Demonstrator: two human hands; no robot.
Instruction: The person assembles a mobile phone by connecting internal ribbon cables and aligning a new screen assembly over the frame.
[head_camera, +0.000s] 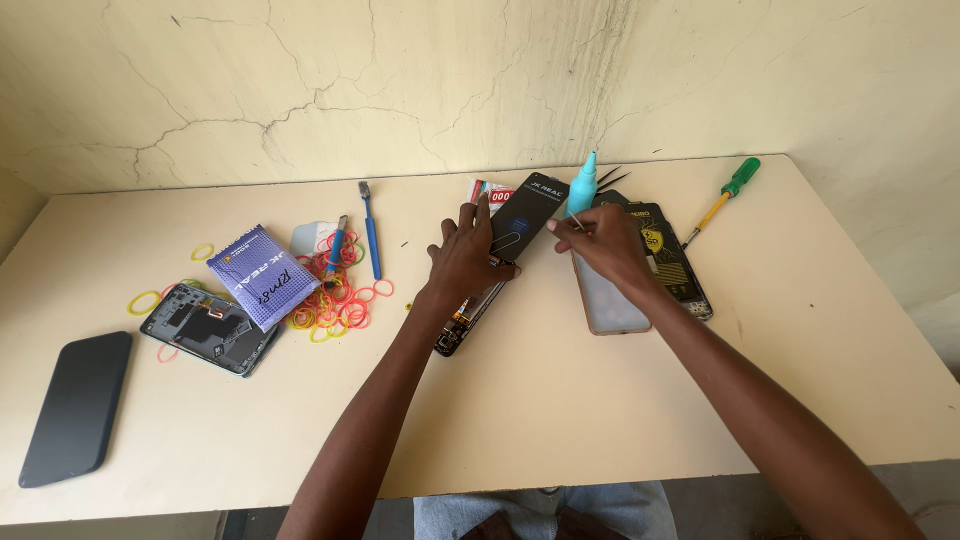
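Observation:
My left hand (466, 257) presses on a black phone (505, 240) that lies slanted at the middle of the cream table (540, 400); a black film with a blue ring print covers its upper part. My right hand (607, 245) pinches a thin metal pin (577, 222) close to the phone's right edge. Under that hand lies a second phone with a pale screen (608, 300). A teal glue bottle (583, 186) stands just behind both hands.
A black packet with yellow print (672, 255) lies right of the hands, a green-handled screwdriver (728, 195) beyond it. Left are a blue tool (371, 232), coloured rubber bands (335, 295), a purple pouch (261, 275), an opened phone body (208, 328) and a dark phone (78, 405).

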